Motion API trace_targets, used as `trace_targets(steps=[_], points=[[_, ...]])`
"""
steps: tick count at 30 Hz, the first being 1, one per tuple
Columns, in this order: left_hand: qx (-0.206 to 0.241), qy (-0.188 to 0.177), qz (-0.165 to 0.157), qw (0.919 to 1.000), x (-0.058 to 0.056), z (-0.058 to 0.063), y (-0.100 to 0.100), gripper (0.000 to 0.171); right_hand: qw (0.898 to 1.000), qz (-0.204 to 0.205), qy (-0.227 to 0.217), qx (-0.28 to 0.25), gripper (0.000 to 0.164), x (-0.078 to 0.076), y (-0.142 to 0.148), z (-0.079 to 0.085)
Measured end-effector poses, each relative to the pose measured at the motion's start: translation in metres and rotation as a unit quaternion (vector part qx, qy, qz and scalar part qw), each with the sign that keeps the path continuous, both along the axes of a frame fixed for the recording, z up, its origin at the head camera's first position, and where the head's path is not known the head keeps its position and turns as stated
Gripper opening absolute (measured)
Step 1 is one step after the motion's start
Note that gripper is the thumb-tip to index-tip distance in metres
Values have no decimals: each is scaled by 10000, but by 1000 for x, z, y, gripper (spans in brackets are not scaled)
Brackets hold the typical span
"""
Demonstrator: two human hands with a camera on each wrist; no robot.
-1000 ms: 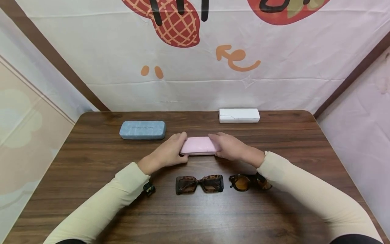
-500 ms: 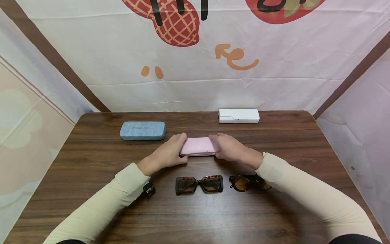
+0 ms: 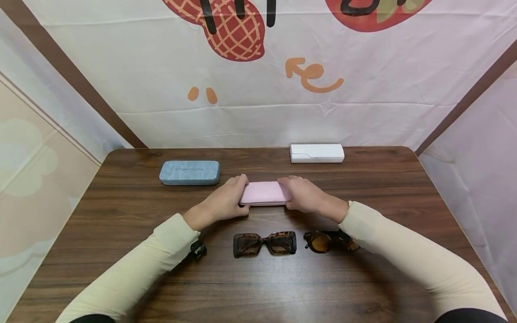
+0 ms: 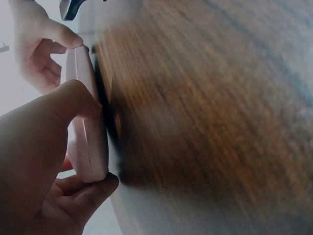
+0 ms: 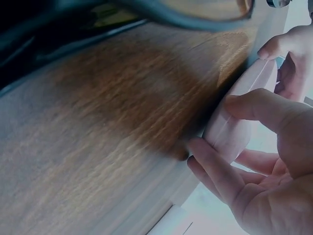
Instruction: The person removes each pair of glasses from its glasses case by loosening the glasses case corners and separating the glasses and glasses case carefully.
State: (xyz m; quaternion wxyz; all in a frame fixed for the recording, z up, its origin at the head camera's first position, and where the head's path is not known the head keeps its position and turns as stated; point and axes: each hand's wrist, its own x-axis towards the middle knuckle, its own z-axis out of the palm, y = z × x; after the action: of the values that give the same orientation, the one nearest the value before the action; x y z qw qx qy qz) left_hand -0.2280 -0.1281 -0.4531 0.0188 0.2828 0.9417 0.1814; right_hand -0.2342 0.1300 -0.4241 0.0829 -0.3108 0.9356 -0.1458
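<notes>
A pink glasses case (image 3: 264,193), its lid closed, lies between my two hands near the middle of the table. My left hand (image 3: 221,199) grips its left end, thumb on the near side and fingers round the end and far side. At the right end my right hand (image 3: 305,195) holds it the same way. Both wrist views show the thumbs pressed on the case's near side by the seam; the case (image 4: 87,127) is at or just above the wood, I cannot tell which. Nearer me lie tortoiseshell rectangular sunglasses (image 3: 264,244). Round amber-lensed sunglasses (image 3: 321,242) sit partly hidden under my right sleeve.
A blue glasses case (image 3: 190,173) lies at the back left of the brown wooden table (image 3: 258,287). Against the back edge, right of centre, is a white case (image 3: 317,153). A small dark object (image 3: 198,249) shows beside my left cuff. Printed cloth (image 3: 258,121) hangs behind the table.
</notes>
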Motion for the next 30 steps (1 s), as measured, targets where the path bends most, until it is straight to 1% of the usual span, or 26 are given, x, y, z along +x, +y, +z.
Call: trace_targets(steps=[7,13,18,23,30], points=[[-45,60,-40,10000,-5,2,2,50,9999,88,9,-117,69,-6,3,0],[5,163,-108,9998,-11,7,6,48,9998,83,10,-192,69,-15,9,3],[-17,251,-200,9995,-16,13,13,47,9995,45,0,-311,70,-20,17,7],[-80,226,-267,9994,-20,18,22,47,9990,-1,-13,-446,69,-22,28,14],[-129,352,-485,9981,-30,22,35,45,9987,-133,-31,-488,68,-26,43,17]])
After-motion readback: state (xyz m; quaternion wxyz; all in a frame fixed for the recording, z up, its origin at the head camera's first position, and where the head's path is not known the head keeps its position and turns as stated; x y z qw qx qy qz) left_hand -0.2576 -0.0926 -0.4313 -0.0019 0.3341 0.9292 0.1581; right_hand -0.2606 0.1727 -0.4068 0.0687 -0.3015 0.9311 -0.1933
